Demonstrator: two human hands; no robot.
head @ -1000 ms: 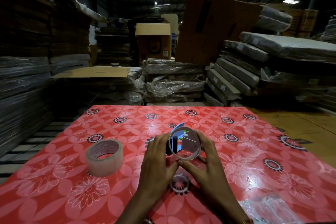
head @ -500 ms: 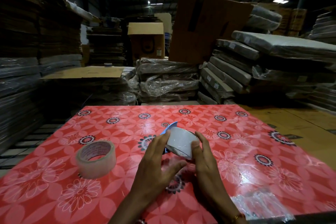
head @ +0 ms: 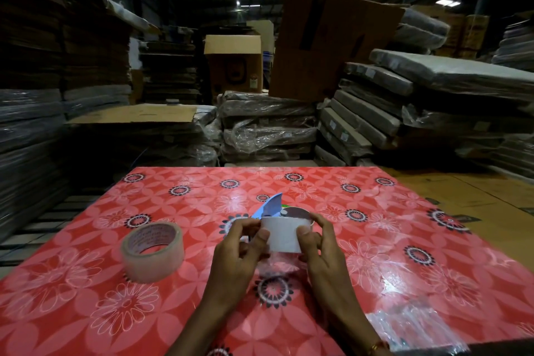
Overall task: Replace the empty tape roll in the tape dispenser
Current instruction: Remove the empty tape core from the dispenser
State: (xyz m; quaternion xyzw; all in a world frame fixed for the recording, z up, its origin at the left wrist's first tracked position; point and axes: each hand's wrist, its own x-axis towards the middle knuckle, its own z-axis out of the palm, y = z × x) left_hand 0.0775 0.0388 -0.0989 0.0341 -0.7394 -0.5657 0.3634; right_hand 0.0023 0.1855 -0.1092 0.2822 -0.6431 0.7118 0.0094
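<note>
Both hands hold a pale, bare tape core (head: 284, 235) just above the red flowered table (head: 404, 254). My left hand (head: 239, 251) pinches its left side with thumb and fingers. My right hand (head: 320, 246) grips its right side, thumb on the front wall. The core's open end faces up and away. Directly behind it the blue tape dispenser (head: 270, 206) pokes out, mostly hidden by the core and my fingers. A full roll of clear tape (head: 153, 251) lies flat on the table to the left, apart from my hands.
A crumpled clear plastic wrapper (head: 416, 326) lies near the table's front right edge. Beyond the table stand stacks of wrapped flat packs (head: 268, 127), cardboard boxes (head: 234, 63) and leaning bundles (head: 404, 89). Slatted pallets (head: 43, 220) border the left side.
The core has turned from showing its open ring toward me to showing its side wall. Both hands regripped it from the sides, and the view tilted down slightly.
</note>
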